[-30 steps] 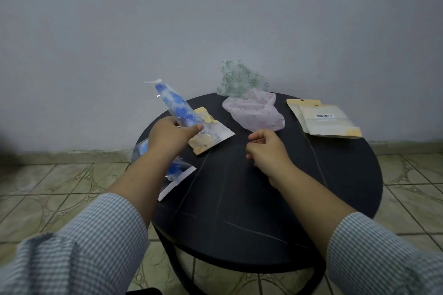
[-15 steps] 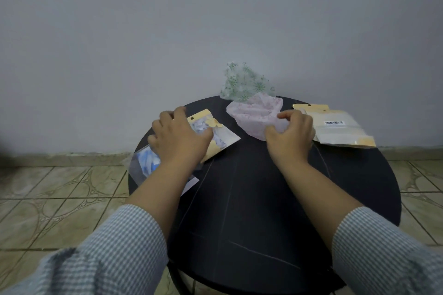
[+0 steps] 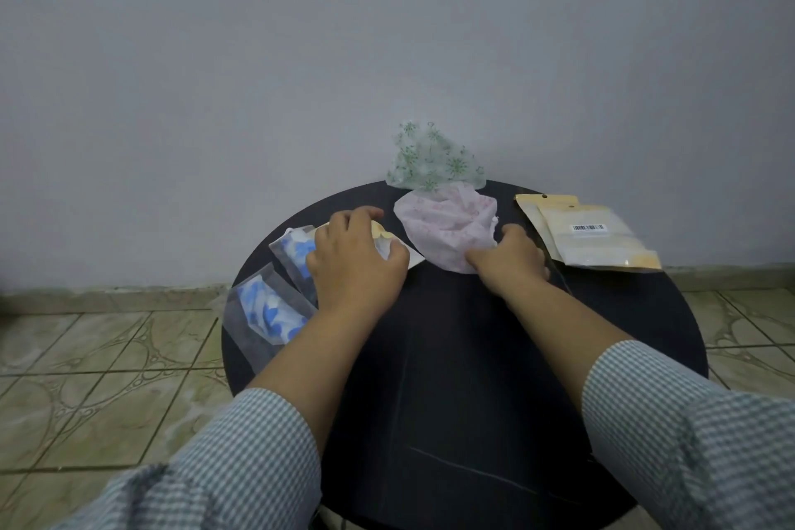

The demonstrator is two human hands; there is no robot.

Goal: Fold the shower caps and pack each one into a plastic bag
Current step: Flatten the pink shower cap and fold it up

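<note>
On the round black table (image 3: 473, 379), a crumpled pink shower cap (image 3: 447, 224) lies at the back, and my right hand (image 3: 509, 260) grips its near right edge. A clear green-patterned shower cap (image 3: 430, 164) stands behind it against the wall. My left hand (image 3: 352, 262) rests palm down, fingers arched, on a bagged blue cap (image 3: 297, 252) and a yellow-edged bag beneath it. Another bagged blue-and-white cap (image 3: 266, 314) hangs over the table's left edge.
Two flat empty bags (image 3: 598, 241) with yellow edges and a barcode label lie stacked at the back right. The grey wall rises just behind the table. Tiled floor surrounds it on both sides.
My left hand brought the bagged blue cap down from the air onto the bags at the left. My right hand moved from the table's middle to the pink cap and took hold of it.
</note>
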